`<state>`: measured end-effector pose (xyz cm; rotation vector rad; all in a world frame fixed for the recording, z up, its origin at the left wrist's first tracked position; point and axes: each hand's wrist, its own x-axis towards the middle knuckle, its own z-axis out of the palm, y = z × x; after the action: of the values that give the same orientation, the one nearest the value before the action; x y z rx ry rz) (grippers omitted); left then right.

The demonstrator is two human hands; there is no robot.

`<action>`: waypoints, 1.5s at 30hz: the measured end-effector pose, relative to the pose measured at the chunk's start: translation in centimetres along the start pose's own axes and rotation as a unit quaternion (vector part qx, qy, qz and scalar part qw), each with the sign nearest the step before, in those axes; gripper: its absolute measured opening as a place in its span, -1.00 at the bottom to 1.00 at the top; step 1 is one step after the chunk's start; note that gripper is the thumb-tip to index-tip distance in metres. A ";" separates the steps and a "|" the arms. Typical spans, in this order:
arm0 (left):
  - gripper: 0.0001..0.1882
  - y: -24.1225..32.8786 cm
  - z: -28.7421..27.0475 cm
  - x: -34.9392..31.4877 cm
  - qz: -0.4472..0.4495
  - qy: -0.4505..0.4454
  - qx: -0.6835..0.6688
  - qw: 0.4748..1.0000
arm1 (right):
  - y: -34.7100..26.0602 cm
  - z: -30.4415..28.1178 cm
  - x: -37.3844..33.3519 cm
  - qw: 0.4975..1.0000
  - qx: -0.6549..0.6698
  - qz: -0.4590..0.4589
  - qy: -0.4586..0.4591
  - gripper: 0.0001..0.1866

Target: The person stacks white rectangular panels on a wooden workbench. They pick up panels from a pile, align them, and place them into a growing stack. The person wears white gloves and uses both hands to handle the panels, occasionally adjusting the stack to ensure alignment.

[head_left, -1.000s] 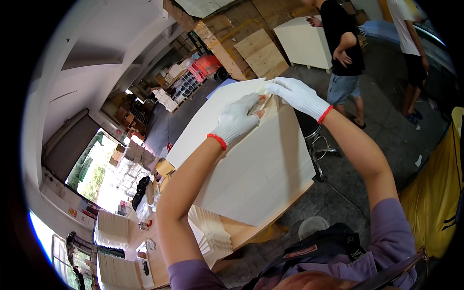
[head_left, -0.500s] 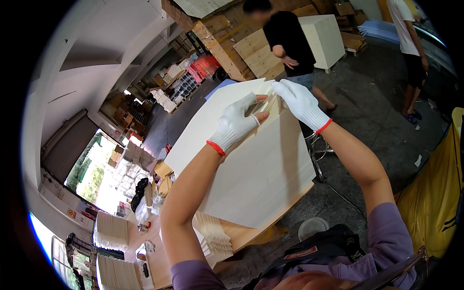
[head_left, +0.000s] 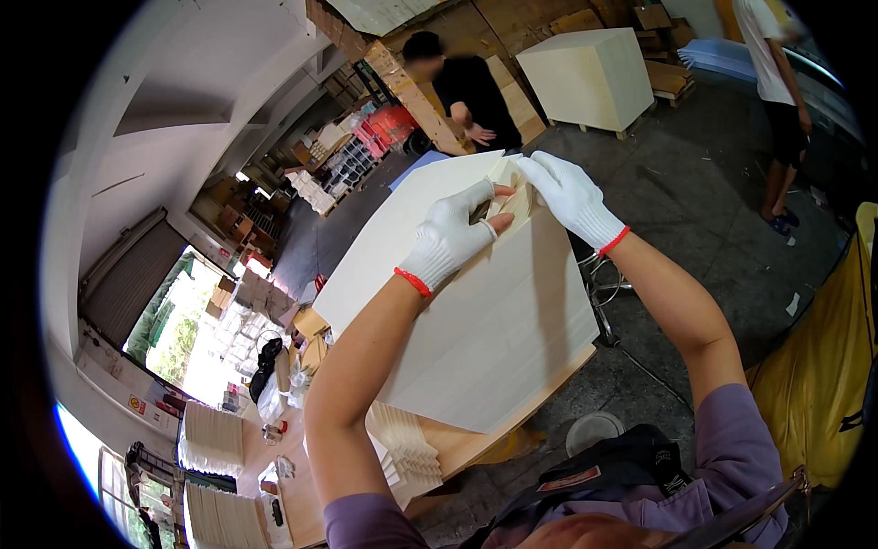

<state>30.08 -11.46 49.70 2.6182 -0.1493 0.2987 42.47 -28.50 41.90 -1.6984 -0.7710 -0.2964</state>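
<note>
A tall stack of large cream sheets [head_left: 494, 339] stands on the wooden table in front of me. Both my hands wear white knit gloves with red cuffs. At the stack's far corner, my left hand [head_left: 453, 236] grips the edges of some sheets, its bare fingertips poking out of the glove. The sheet edges there are spread and bent like a fan. Facing it, my right hand [head_left: 572, 199] is closed over the same corner from the right side, fingers together, the thumb hidden behind the sheets.
Smaller piles of cream sheets [head_left: 215, 439] lie on the table [head_left: 471, 446] at left. A person in black [head_left: 476, 96] stands beyond the stack; another in white [head_left: 773, 82] is at far right. A pale crate-sized block [head_left: 585, 82], a yellow cover [head_left: 814, 366] and a round lid [head_left: 593, 432] are around.
The person in black has moved left behind the stack. My left hand has shifted slightly right, and the fanned sheet edges have opened a little more.
</note>
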 end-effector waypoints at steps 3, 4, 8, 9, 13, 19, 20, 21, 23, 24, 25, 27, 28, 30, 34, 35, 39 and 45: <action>-0.60 0.3 0.0 -0.1 -0.021 -0.006 -0.023 0.999 | 0.1 0.0 -0.2 1.000 0.008 -0.011 0.005 -0.40; -0.59 0.8 -0.2 -0.2 -0.031 -0.013 -0.026 0.999 | 0.0 -0.1 -0.2 1.000 0.012 -0.005 0.002 -0.39; -0.60 0.4 0.1 -0.2 0.004 0.022 -0.043 0.999 | -0.2 -0.4 -0.1 1.000 0.014 0.018 -0.016 -0.38; -0.60 0.4 0.1 -0.1 0.007 0.024 -0.035 0.999 | -0.1 -0.5 -0.1 0.999 0.010 0.024 -0.022 -0.37; -0.63 1.1 -0.1 -0.1 -0.019 -0.010 0.006 1.000 | 0.6 -0.1 0.0 1.000 0.020 0.011 -0.005 -0.37; -0.60 0.9 0.2 0.0 -0.005 -0.002 0.028 1.000 | 0.9 0.1 0.2 1.000 0.029 0.010 -0.007 -0.37; -0.60 0.8 0.3 0.1 -0.001 0.004 0.017 1.000 | 1.0 0.1 0.2 1.000 0.028 0.009 -0.005 -0.37; -0.60 0.8 0.2 0.1 -0.007 -0.004 0.022 1.000 | 1.0 0.1 0.2 1.000 0.028 0.008 -0.004 -0.37; -0.61 0.8 0.0 0.1 -0.023 -0.019 0.033 0.999 | 1.0 0.1 0.2 1.000 0.027 0.005 -0.005 -0.37; -0.63 0.3 0.2 0.2 0.023 0.006 0.028 0.999 | 1.0 0.1 0.2 1.000 0.027 0.004 -0.005 -0.37; -0.64 -0.3 0.6 0.3 0.069 0.030 0.023 0.997 | 1.0 0.1 0.2 0.999 0.037 0.006 -0.008 -0.37; -0.66 -1.0 0.6 0.4 0.085 0.035 0.029 0.995 | 1.0 0.1 0.1 0.998 0.058 0.011 -0.015 -0.37; -0.67 -0.4 0.2 0.5 0.054 0.017 0.038 0.998 | 1.0 0.1 0.1 0.999 0.048 0.010 -0.014 -0.37; -0.68 0.2 -0.1 0.4 0.009 -0.007 0.050 0.999 | 1.0 0.1 0.1 0.999 0.035 0.008 -0.012 -0.37; -0.65 1.2 0.2 0.1 -0.014 -0.023 0.056 0.998 | 1.2 0.0 0.0 0.999 0.035 0.004 -0.008 -0.37; -0.64 1.4 0.2 0.0 -0.013 -0.025 0.059 0.998 | 1.3 0.0 0.0 0.999 0.039 0.004 -0.007 -0.37; -0.58 1.1 0.2 0.0 0.003 -0.015 0.056 0.998 | 1.2 0.2 0.0 0.999 0.037 0.006 -0.002 -0.38; -0.52 1.7 0.2 -0.2 0.021 -0.022 0.053 0.998 | 1.2 -0.3 0.0 0.999 0.032 -0.002 0.003 -0.39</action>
<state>29.66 -12.99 50.27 2.7307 -0.2095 0.2694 43.26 -28.91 41.03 -1.6350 -0.7703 -0.2766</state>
